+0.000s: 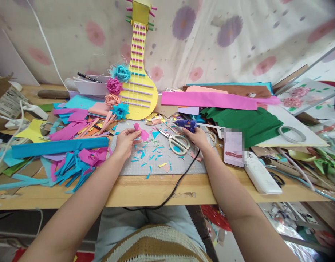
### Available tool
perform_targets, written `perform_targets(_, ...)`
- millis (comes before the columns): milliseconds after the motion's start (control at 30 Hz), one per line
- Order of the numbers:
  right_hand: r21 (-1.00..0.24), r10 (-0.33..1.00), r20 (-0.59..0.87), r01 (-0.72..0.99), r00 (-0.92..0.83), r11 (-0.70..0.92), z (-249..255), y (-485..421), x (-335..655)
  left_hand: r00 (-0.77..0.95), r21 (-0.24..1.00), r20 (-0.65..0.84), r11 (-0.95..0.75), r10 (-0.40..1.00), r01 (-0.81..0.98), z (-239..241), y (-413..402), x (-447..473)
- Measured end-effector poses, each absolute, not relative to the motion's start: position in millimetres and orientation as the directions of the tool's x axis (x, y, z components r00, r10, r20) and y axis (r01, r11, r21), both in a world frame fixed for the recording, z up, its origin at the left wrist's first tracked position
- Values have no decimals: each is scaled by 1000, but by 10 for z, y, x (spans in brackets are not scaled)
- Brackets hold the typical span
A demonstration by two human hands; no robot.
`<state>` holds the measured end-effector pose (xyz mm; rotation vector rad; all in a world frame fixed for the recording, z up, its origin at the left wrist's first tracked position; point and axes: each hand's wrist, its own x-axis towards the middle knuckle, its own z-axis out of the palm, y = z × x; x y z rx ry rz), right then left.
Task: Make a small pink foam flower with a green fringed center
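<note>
My left hand (pixel 127 142) is closed in a pinch on a piece of pink crepe paper (pixel 137 126), held over the left part of the grey cutting mat (pixel 184 168). Wrapped round a blue hot glue gun (pixel 186 124) is my right hand (pixel 197 136); the nozzle points left and a white glue stick (pixel 209 126) sticks out of the back. Just left of that hand lie scissors (pixel 176 141) with cream handles. Small blue, pink and yellow paper scraps (pixel 156 135) are strewn over the mat between my hands.
A yellow paper lute (pixel 140 95) with paper flowers (pixel 114 86) leans at the back. Crepe strips (pixel 60 145) pile up left. Right are green crepe paper (pixel 238 122), a tape roll (pixel 292 134), a phone (pixel 233 148) and a white power strip (pixel 261 174). A black cord (pixel 181 178) crosses the table edge.
</note>
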<state>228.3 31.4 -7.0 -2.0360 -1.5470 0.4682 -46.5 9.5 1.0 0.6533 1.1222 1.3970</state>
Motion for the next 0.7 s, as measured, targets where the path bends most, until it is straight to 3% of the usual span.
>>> perform_targets(133, -506, 976, 98, 854, 195, -121, 34, 248, 2311, -159, 891, -223, 134, 962, -434, 23, 84, -470)
perform_targets(233, -318, 976, 129, 939, 177, -129, 212, 120, 2361, -142, 885, -225, 141, 964, -444, 29, 83, -477)
perform_targets(333, -245, 989, -44, 958, 143, -149, 392, -20, 2379, -126, 894, -215, 144, 968, -425, 18, 83, -478)
perform_targets(400, -345, 987, -154, 934, 37, -89, 466, -79, 2327, -96, 916, -190, 142, 977, -375, 3, 76, -468)
perform_targets(533, -727, 981, -9, 675, -192, 125, 454, -48, 2019, -36, 949, -159, 143, 987, -283, -14, 40, -415)
perform_targets(700, -890, 931, 73, 397, -357, 222, 294, 154, 1493, 40, 971, -153, 158, 987, -178, -7, -5, -366)
